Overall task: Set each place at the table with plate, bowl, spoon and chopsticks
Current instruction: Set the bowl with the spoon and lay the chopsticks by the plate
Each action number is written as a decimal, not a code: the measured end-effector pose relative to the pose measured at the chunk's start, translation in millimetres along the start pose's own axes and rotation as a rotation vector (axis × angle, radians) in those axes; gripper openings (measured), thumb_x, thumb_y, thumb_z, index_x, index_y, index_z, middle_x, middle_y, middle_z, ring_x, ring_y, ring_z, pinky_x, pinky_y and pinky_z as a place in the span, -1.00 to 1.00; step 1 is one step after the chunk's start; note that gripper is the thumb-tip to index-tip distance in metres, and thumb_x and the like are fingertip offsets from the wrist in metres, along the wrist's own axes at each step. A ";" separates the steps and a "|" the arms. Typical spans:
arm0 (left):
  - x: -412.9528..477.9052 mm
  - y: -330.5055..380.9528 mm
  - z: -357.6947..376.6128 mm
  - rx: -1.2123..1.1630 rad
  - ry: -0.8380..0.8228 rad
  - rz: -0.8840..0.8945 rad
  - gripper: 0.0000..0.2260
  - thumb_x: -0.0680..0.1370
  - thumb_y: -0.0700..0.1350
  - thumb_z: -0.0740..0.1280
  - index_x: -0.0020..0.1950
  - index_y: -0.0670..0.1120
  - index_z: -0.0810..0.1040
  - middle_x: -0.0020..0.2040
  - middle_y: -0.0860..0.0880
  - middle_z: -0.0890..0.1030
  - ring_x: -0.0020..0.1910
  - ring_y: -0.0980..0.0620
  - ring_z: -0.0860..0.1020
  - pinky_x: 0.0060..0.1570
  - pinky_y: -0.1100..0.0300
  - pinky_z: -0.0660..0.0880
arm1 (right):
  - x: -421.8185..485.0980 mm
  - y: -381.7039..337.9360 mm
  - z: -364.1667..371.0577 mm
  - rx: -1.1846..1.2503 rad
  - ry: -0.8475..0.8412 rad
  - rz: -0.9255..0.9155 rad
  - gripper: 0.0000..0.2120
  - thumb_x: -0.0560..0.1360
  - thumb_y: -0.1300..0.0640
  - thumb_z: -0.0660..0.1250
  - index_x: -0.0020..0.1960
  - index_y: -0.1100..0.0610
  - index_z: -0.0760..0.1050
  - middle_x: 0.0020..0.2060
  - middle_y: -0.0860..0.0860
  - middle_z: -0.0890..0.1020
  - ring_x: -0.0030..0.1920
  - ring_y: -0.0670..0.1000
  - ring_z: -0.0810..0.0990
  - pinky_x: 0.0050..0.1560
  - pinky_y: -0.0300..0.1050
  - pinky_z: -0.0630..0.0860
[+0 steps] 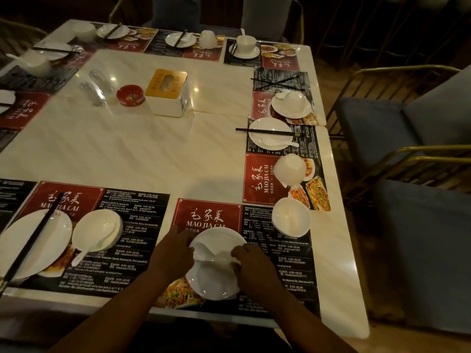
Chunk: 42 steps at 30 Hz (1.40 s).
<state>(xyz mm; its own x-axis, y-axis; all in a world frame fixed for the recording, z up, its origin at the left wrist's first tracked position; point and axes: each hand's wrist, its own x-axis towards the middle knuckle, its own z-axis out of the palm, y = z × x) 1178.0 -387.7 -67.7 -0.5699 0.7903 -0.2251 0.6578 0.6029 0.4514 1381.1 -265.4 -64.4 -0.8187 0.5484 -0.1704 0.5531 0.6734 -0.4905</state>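
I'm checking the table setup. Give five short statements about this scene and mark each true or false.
1. The left hand and the right hand both touch the near plate. True.
2. The ashtray is blue. False: it is red.
3. Chopsticks lie across the near-left plate. True.
4. The tissue box stands on a chair. False: it stands on the table.
5. Chopsticks lie across the plate between the hands. False: none lie on it.
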 end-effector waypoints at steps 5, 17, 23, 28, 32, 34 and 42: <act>6.5 -16.9 -13.4 -0.026 -0.028 0.043 -0.82 0.55 -0.09 0.31 0.08 0.15 0.59 0.01 0.11 0.52 -0.02 0.13 0.53 -0.06 0.20 0.53 | 22.7 -23.4 15.1 -0.164 -0.193 0.016 -0.56 0.51 0.19 0.34 0.37 0.10 0.40 0.23 0.08 0.52 0.22 0.12 0.47 0.18 0.02 0.47; 50.5 12.6 -7.8 -0.089 -0.028 0.238 -0.74 0.52 -0.13 0.37 0.21 0.02 0.56 0.06 0.02 0.55 0.05 0.03 0.56 -0.01 0.19 0.52 | 3.5 17.8 -72.4 0.297 0.207 0.521 -0.96 0.55 0.13 0.37 -0.01 0.04 0.59 -0.12 -0.09 0.63 -0.08 -0.06 0.55 -0.09 -0.15 0.48; 67.3 51.7 5.5 -0.029 -0.096 0.313 -0.84 0.54 -0.05 0.35 0.10 -0.03 0.54 0.01 0.04 0.49 -0.01 0.05 0.50 -0.08 0.21 0.46 | -12.3 51.0 -102.5 0.560 0.312 0.812 -0.94 0.49 0.11 0.49 -0.12 0.00 0.62 -0.12 -0.04 0.70 -0.05 -0.01 0.64 0.06 -0.01 0.61; 69.6 56.3 6.7 -0.041 -0.111 0.308 -0.84 0.55 -0.09 0.37 0.12 -0.04 0.54 0.00 0.05 0.46 -0.02 0.06 0.49 -0.10 0.24 0.42 | -10.0 63.9 -91.1 0.673 0.291 0.911 -0.93 0.45 0.09 0.53 -0.09 0.07 0.70 -0.17 -0.01 0.72 -0.09 0.03 0.67 0.00 0.02 0.65; 69.3 44.2 4.3 -0.031 -0.130 0.243 -0.72 0.55 -0.07 0.37 0.27 -0.01 0.52 0.15 0.01 0.51 0.07 0.05 0.50 0.02 0.20 0.51 | -4.8 68.3 -86.7 0.724 0.314 0.948 -0.87 0.43 0.09 0.55 -0.10 0.09 0.65 -0.13 0.03 0.70 -0.10 0.06 0.66 -0.14 -0.07 0.62; 67.6 39.4 1.6 -0.045 -0.117 0.227 -0.66 0.55 -0.09 0.38 0.32 0.02 0.51 0.18 0.01 0.52 0.13 0.02 0.53 0.09 0.15 0.54 | -0.5 73.0 -85.3 0.740 0.304 0.966 -0.85 0.41 0.07 0.56 -0.11 0.08 0.64 -0.15 0.03 0.71 -0.11 0.09 0.67 -0.06 0.03 0.66; 54.6 23.2 -8.6 -0.125 -0.054 0.184 -0.68 0.52 -0.19 0.39 0.25 0.04 0.57 0.09 0.07 0.55 0.11 0.07 0.52 0.10 0.21 0.49 | 10.2 85.4 -85.6 0.675 0.268 0.954 -0.76 0.38 -0.01 0.58 -0.12 0.08 0.60 -0.14 0.04 0.70 -0.13 0.12 0.68 -0.05 0.15 0.67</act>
<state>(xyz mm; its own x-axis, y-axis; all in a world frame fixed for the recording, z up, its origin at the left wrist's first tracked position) 1157.9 -331.5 -62.2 -0.4163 0.8926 -0.1731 0.6804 0.4321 0.5919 1433.1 -159.8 -34.8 -0.0205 0.8250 -0.5647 0.6618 -0.4122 -0.6262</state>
